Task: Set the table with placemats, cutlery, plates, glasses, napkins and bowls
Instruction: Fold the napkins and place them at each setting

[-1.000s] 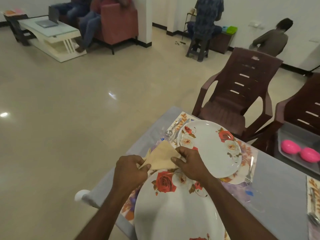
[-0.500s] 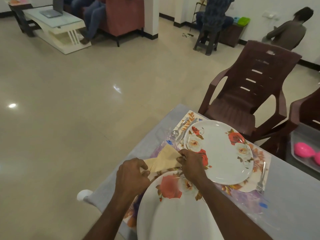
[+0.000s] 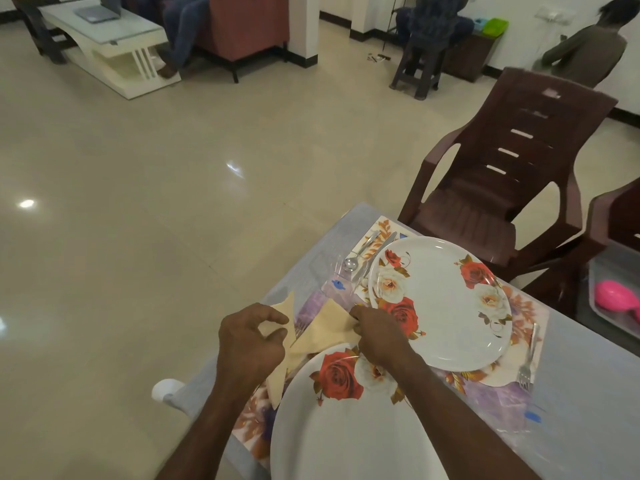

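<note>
At the table's (image 3: pixel 588 393) left edge, the left hand (image 3: pixel 249 344) pinches a beige napkin (image 3: pixel 320 332) between thumb and forefinger, other fingers curled. The napkin lies folded in triangles on the placemat (image 3: pixel 252 420), just beyond the near plate's (image 3: pixel 346 438) rim. The right hand (image 3: pixel 379 336) presses the napkin's right end with fingers together, over the gap between both plates. Farther right, the far plate (image 3: pixel 440 306) has a spoon (image 3: pixel 358 254) at its left and a fork (image 3: pixel 528 358) at its right.
</note>
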